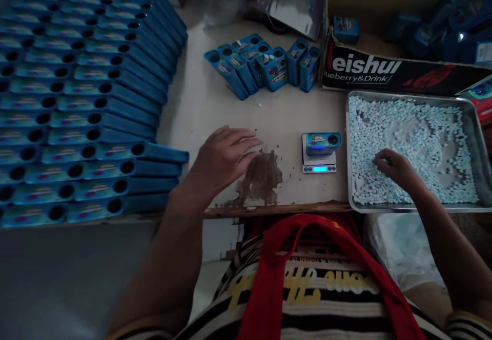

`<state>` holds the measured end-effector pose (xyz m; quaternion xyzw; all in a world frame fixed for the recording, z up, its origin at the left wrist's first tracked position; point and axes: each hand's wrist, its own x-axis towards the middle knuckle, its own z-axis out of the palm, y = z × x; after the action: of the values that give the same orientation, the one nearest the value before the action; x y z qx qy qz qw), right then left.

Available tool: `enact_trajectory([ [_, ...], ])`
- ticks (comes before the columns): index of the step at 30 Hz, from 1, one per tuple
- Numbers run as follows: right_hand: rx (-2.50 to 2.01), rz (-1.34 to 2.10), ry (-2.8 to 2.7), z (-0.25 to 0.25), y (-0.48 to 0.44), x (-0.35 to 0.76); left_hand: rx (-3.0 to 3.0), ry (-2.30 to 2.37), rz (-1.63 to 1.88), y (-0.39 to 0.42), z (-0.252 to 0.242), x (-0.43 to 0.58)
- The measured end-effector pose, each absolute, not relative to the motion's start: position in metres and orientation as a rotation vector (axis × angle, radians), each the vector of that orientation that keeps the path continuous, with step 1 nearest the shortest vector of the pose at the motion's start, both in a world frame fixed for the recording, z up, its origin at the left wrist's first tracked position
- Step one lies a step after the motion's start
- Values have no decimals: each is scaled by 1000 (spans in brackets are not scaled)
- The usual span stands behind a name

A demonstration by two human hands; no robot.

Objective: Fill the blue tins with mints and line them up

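Observation:
My left hand (228,155) hovers above the table with its fingers apart and nothing in it. At the right, my right hand (395,167) is over the candy pieces (423,140) in a metal tray, its fingertips drawn together; whether they hold a piece is too small to tell. Between the hands, a small digital scale (319,164) with a lit display bears one blue box (320,145) with a dark round hole at its top right. Several more blue boxes (272,68) stand and lean in a group farther back.
Rows of blue boxes (88,89) fill the table's left side. A cardboard box (384,68) holding blue containers stands behind the tray (350,150). The table's wooden front edge (277,210) runs close to my body. Plastic bags lie at the back.

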<state>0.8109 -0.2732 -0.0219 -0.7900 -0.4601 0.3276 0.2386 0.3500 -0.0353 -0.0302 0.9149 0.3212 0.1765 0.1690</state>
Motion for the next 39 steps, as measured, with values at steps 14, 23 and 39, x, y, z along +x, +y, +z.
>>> enact_trajectory([
  [14,-2066,1169,-862,10,-264,793,1871,810,714,-75,-61,457],
  [23,-1911,950,-1633,87,-194,741,1886,843,588,-81,-48,464],
  [39,-1932,549,-2188,98,-148,703,2013,885,650,-59,-49,409],
])
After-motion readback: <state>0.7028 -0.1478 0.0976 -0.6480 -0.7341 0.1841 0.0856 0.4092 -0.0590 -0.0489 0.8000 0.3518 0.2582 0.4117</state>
